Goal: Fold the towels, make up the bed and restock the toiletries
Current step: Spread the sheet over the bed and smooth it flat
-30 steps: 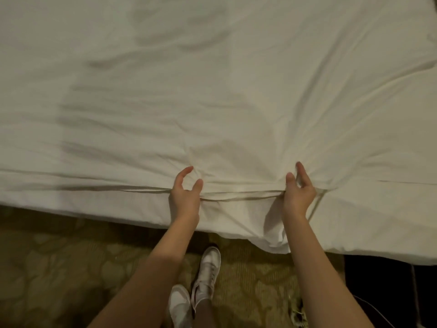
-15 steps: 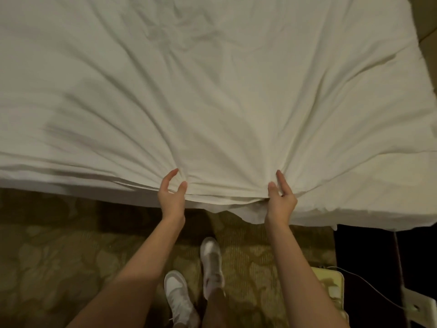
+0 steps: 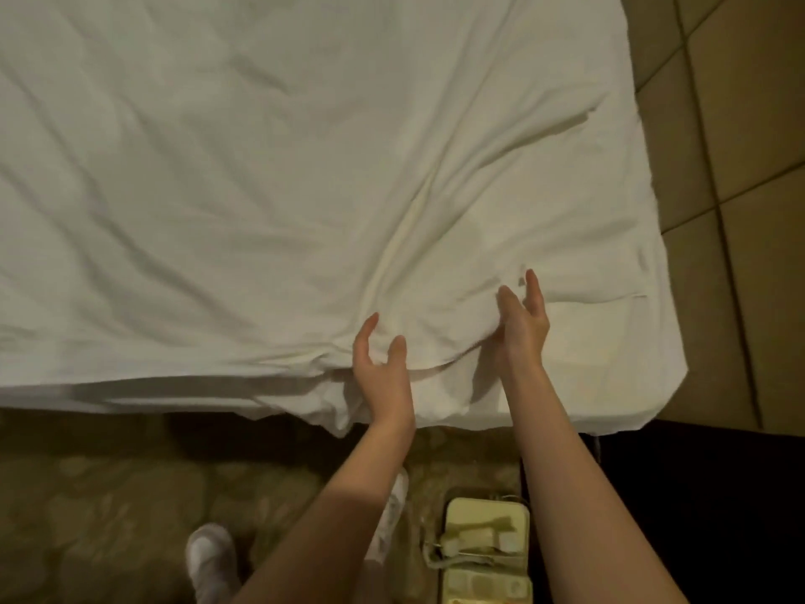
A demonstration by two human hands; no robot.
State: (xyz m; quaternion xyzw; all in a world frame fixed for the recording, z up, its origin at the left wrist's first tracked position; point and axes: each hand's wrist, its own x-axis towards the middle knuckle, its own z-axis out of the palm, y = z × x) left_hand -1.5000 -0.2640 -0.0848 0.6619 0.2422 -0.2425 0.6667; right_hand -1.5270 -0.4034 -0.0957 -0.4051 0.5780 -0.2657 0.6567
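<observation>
A white sheet point(image 3: 283, 189) covers the bed, creased in lines that fan out from its near edge. My left hand point(image 3: 380, 368) is at that edge with thumb and fingers spread and nearly straight, touching a bunched fold. About a hand's width to its right, my right hand point(image 3: 520, 318) stands edge-on with straight fingers against a raised ridge of the sheet. Neither hand visibly grips the cloth. A loose flap of sheet point(image 3: 335, 411) hangs over the bed's side below my left wrist.
Tan padded panels point(image 3: 732, 167) run along the bed's right side. On the patterned carpet point(image 3: 109, 507) by my feet sits a pale corded telephone point(image 3: 485, 542). My white shoes point(image 3: 209, 555) stand close to the bed. A dark gap point(image 3: 697, 481) lies at the lower right.
The view has shifted right, toward the bed's corner. Both hands moved right along the edge and loosened from pinching the sheet to spread, straight fingers. The sheet's creases have slackened.
</observation>
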